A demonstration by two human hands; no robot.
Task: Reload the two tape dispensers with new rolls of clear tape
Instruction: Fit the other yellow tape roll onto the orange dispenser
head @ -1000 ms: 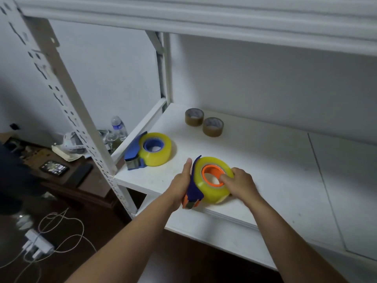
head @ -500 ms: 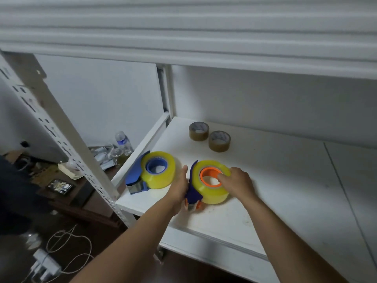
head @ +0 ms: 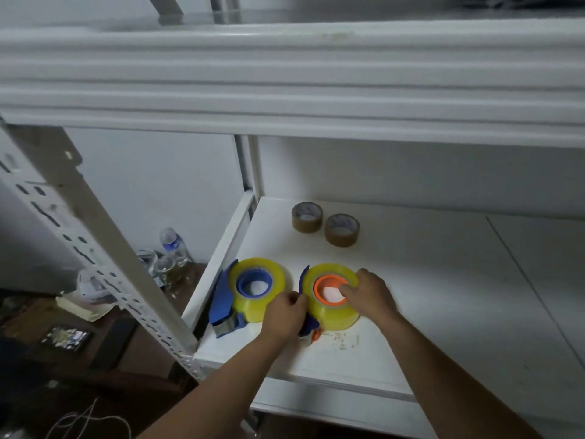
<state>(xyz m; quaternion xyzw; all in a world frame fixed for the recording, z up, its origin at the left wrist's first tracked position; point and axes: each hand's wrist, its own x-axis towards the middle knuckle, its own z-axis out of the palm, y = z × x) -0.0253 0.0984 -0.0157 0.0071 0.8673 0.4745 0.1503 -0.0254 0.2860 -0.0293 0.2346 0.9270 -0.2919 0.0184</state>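
Left hand grips the blue frame of the orange-core dispenser on the white shelf; right hand holds its clear roll, fingers curled into the core. Blue-core dispenser lies just left, loaded.

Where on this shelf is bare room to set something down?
Free: the shelf right of the right hand, and behind the brown rolls. Crowded: front-left corner, both dispensers side by side, left hand between them.
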